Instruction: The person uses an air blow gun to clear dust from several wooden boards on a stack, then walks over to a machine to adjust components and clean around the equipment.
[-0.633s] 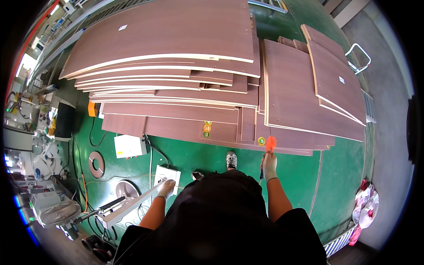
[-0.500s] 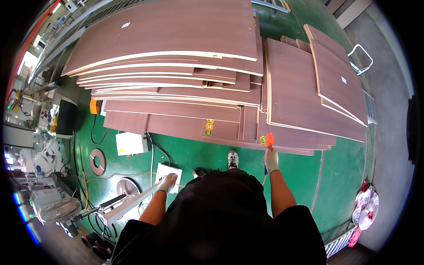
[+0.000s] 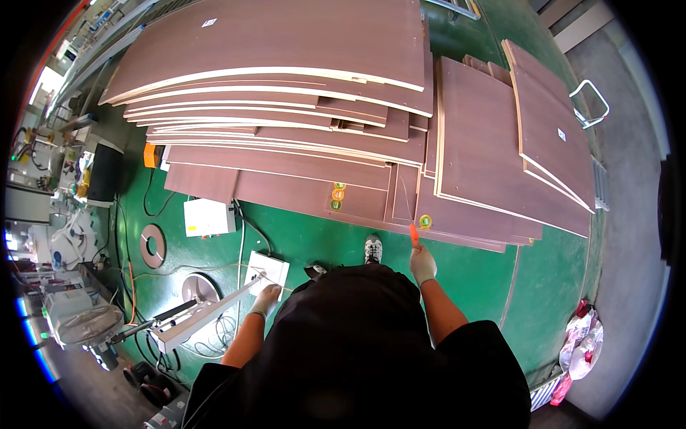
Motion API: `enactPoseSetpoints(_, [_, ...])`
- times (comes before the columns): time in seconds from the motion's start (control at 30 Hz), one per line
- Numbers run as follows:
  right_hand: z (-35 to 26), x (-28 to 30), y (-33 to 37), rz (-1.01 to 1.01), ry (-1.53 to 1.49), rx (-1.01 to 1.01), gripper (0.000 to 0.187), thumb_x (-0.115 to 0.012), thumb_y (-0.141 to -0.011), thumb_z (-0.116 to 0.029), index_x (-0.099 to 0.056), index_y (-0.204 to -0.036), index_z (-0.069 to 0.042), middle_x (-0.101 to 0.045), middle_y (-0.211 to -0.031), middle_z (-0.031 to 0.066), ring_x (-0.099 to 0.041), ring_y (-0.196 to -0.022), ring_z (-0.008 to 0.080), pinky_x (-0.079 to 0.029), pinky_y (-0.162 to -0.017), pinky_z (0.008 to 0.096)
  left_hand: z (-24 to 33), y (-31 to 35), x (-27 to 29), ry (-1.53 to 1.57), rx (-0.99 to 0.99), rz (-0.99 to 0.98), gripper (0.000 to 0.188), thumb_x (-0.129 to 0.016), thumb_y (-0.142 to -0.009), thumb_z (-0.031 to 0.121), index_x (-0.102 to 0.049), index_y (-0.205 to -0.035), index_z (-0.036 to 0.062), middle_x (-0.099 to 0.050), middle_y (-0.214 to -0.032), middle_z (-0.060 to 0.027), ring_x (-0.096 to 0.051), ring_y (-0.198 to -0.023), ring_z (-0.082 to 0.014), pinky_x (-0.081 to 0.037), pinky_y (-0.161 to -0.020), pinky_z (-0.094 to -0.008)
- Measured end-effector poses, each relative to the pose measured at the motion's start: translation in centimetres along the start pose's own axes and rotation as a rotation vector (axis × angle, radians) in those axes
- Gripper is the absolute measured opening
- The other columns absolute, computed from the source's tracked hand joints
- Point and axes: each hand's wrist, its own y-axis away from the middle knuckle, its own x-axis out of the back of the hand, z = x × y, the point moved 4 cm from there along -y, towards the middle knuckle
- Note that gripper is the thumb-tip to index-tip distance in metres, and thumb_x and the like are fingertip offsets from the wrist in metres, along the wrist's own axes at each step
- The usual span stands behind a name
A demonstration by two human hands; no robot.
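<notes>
Gripping an orange tool [image 3: 414, 235], the right hand [image 3: 423, 264] hides its handle.

Reddish-brown boards [image 3: 286, 43] with pale cream edges lie on a green floor [image 3: 314, 236]; an orange tool [image 3: 414, 235] sits in a white-gloved right hand [image 3: 423, 264].

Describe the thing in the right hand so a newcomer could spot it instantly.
Start at the big stack of brown boards on the green floor. At its near edge, the gloved right hand holds a small orange tool: the only bright orange stick there, thinner than the round tape rolls nearby.
</notes>
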Motion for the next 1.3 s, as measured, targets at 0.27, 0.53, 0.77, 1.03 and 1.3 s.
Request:
enactPoseSetpoints(0.27, [-7.3, -0.1, -4.1, -0.110, 0.088, 0.060, 0.058, -0.038, -0.096, -0.056, -0.060, -0.115, -0.006, -0.067, -0.108, 0.0234, -0.063, -0.101, 0.0435, -0.048, -0.087, 0.0542, -2.6, 4.2, -0.7, 0.612, 0.737, -0.044, 0.038, -0.054, -0.094, 0.032, -0.065, -0.113, 0.0013, -0.068, -0.103, -0.0159, -0.062, -0.099, -0.0266, -0.047, -0.090, -0.0356])
enactPoseSetpoints(0.53, [-7.5, -0.4, -4.8, -0.103, 0.075, 0.049, 0.059, -0.040, -0.095, -0.058, -0.060, -0.115, -0.006, -0.067, -0.107, 0.0235, -0.063, -0.102, 0.0432, -0.050, -0.086, 0.0523, -1.7, 2.6, 0.3, 0.817, 0.689, 0.179, 0.038, -0.056, -0.095, 0.030, -0.063, -0.117, -0.0002, -0.068, -0.109, -0.0149, -0.061, -0.106, -0.0252, -0.045, -0.095, -0.0338])
enactPoseSetpoints(0.77, [-1.7, 0.4, -1.1, -0.071, -0.072, 0.009, 0.057, -0.036, -0.097, -0.054, -0.062, -0.110, -0.005, -0.066, -0.106, 0.0263, -0.061, -0.102, 0.0470, -0.047, -0.088, 0.0544, 2.5, 2.0, 1.2, 0.768, 0.673, 0.109, 0.037, -0.057, -0.095, 0.028, -0.062, -0.116, -0.0015, -0.068, -0.106, -0.0099, -0.060, -0.103, -0.0194, -0.046, -0.092, -0.0320])
enactPoseSetpoints(1.03, [3.9, 3.0, 2.0, 0.144, -0.408, -0.080, 0.045, -0.041, -0.100, -0.046, -0.059, -0.105, -0.004, -0.065, -0.090, 0.0271, -0.061, -0.086, 0.0489, -0.048, -0.071, 0.0536, 1.0, 1.9, -1.2, 0.784, 0.708, -0.028, 0.038, -0.053, -0.095, 0.032, -0.064, -0.116, 0.0022, -0.068, -0.107, -0.0155, -0.062, -0.105, -0.0274, -0.046, -0.092, -0.0347])
enactPoseSetpoints(1.3, [-2.6, 6.5, 8.0, 0.111, -0.341, 0.231, 0.037, -0.046, -0.099, -0.038, -0.060, -0.108, -0.005, -0.065, -0.091, 0.0250, -0.059, -0.089, 0.0496, -0.048, -0.074, 0.0528, -2.1, -2.2, 1.1, -0.112, -0.120, 0.090, 0.024, -0.052, -0.081, -0.001, -0.061, -0.104, 0.0036, -0.064, -0.105, -0.0168, -0.061, -0.105, -0.0333, -0.052, -0.090, -0.0419])
